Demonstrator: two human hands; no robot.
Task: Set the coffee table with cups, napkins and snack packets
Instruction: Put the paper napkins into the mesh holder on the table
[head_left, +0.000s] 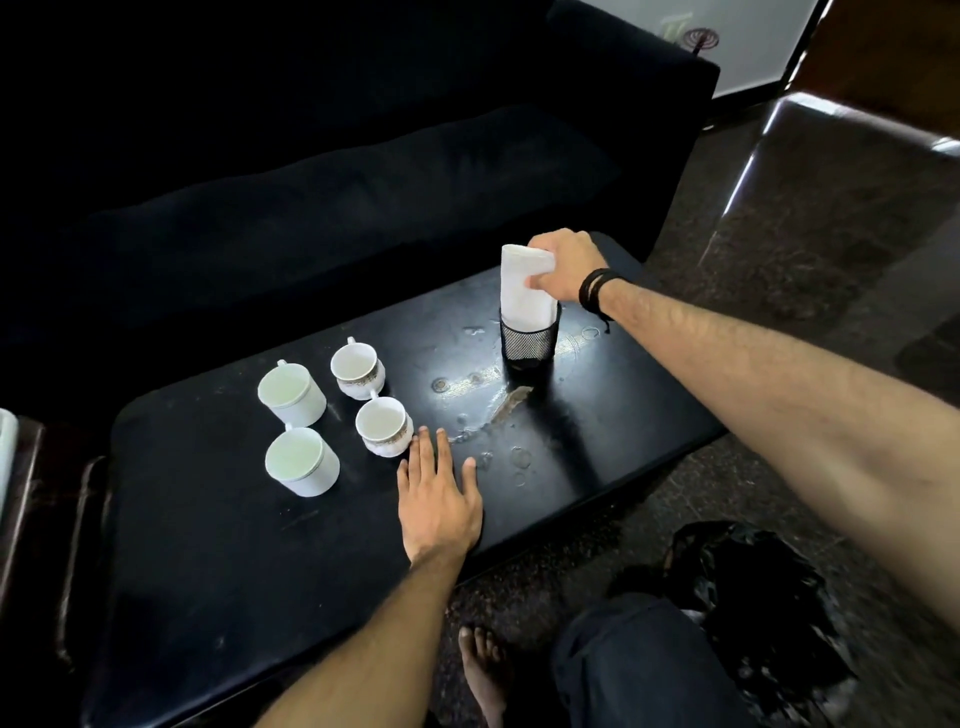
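Several white cups stand on the black coffee table (208, 545) at its left: two plain cups (291, 395) (302, 461) and two patterned cups (358, 371) (383, 426). A black mesh holder (527, 345) stands at the table's far right with a roll of white napkins (522, 286) upright in it. My right hand (563, 270) grips the top of the napkins. Palm down on the table lies my left hand (439, 499), fingers straight, its fingertips just right of the nearer patterned cup.
A dark sofa (337, 182) runs along the table's far side. On the floor at the lower right lies a black plastic bag (748, 597), beside my knee and bare foot (483, 670). A scuffed patch (506, 408) marks the table's middle.
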